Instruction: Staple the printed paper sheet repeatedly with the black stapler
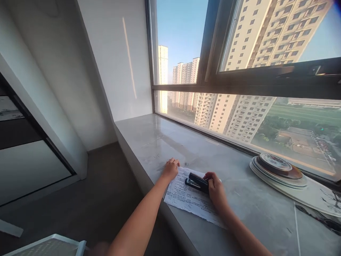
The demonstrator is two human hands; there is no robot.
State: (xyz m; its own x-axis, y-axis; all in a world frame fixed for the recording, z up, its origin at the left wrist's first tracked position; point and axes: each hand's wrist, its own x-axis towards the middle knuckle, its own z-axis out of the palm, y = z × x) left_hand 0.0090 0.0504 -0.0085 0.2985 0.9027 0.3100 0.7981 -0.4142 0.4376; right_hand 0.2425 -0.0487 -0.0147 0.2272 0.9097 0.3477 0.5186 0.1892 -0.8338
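On the grey stone windowsill (pixel 239 199) lies a printed sheet of paper (pixel 183 197) with dense text and uneven edges; whether there are several layers I cannot tell. My left hand (pixel 171 169) is at its upper left corner, the fingers curled down and closed over it, their tips partly hidden. A black stapler (pixel 197 182) rests over the paper's upper right part, its jaws apart and pointing left. Wrapped around its rear end is my right hand (pixel 215 188). Just beyond the paper's top edge sits a tiny metallic piece (pixel 187 164), perhaps staples.
Stacked plates or round boards (pixel 277 170) stand at the right by the window, with dark cords or glasses-like items (pixel 327 220) in front. The sill's front edge drops to a dark floor (pixel 106 199). A white-framed chair or rack (pixel 53 245) stands at lower left.
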